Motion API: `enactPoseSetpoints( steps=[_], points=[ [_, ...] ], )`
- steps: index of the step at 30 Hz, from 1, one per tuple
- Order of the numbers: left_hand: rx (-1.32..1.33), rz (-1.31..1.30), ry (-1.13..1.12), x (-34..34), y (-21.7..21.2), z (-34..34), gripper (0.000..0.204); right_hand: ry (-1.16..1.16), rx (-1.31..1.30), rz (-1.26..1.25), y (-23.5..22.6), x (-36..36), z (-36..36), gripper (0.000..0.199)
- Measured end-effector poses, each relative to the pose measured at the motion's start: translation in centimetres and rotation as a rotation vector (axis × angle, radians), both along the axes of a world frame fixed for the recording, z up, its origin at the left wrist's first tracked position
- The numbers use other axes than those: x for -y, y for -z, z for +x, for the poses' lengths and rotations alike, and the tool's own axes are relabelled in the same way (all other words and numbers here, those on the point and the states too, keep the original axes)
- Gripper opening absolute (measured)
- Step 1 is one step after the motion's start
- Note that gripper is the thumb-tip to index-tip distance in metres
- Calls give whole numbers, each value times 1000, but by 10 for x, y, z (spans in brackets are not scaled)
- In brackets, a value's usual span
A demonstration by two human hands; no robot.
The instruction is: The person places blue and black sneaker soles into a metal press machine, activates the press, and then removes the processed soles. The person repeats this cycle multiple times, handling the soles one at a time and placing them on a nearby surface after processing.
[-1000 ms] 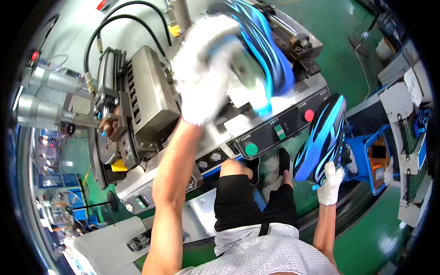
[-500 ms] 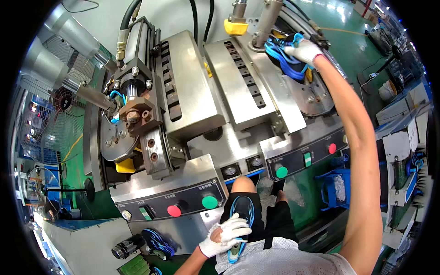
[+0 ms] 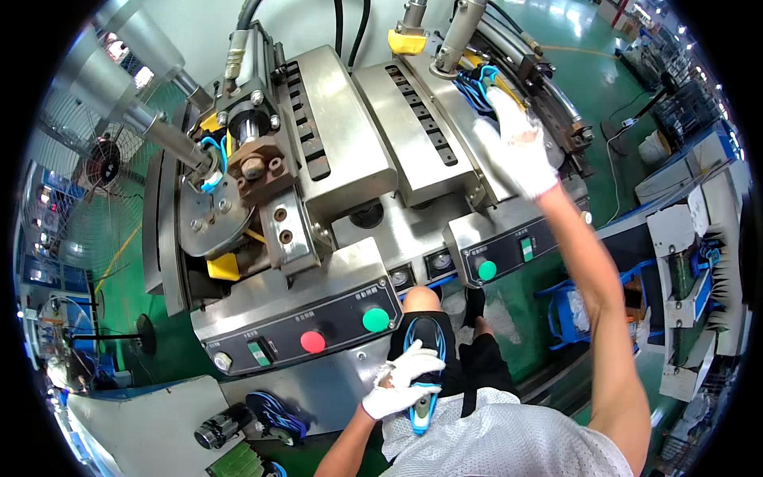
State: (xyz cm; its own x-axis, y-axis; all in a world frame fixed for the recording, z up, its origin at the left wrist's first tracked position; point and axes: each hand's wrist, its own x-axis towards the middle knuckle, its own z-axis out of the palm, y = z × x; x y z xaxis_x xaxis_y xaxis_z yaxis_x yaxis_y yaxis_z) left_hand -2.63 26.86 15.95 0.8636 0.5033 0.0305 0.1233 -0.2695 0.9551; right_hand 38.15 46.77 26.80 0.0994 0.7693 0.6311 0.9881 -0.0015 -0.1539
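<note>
My left hand, in a worn white glove, is closed around a black shoe with blue trim on my lap. Farther right, my gloved right hand is raised over the right side of the machine, blurred, its fingers stretched out and seemingly holding nothing. Just beyond its fingertips, a blue and black shoe sits at the machine's right station beneath a metal cylinder. My hand hides most of that shoe. At the left station, light blue trim shows below another cylinder, beside a round-edged metal plate.
The left control panel carries red and green buttons; the right panel has a green one. Another black and blue shoe lies low on the left beside a dark cylindrical object. A blue stool stands right of my legs.
My right hand has come off the shoe at the right station and drawn back toward me. My left hand stays on the lap shoe. The whole view has shifted slightly.
</note>
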Motion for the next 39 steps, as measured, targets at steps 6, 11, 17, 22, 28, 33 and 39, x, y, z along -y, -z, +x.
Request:
enactPoseSetpoints(
  steps=[6,11,17,22,28,33,39],
  points=[
    [-15,40,-23,16,2,8,49,-187,-113,-224,85,156,-103,94],
    [-2,72,-144,31,-1,25,41,-114,-121,-278,108,165,-100,95],
    [115,133,-379,54,-31,89,29,-263,-698,-392,72,385,-111,112],
    [306,350,-66,90,-99,196,31,-78,-863,-302,72,497,-132,128],
    [656,434,491,189,-156,310,70,534,-991,422,51,551,-105,78],
    [713,467,650,221,-151,333,82,632,-1124,1182,3,598,-18,60],
    [317,360,621,175,-55,291,60,1132,-644,1038,3,654,218,69]
  ],
)
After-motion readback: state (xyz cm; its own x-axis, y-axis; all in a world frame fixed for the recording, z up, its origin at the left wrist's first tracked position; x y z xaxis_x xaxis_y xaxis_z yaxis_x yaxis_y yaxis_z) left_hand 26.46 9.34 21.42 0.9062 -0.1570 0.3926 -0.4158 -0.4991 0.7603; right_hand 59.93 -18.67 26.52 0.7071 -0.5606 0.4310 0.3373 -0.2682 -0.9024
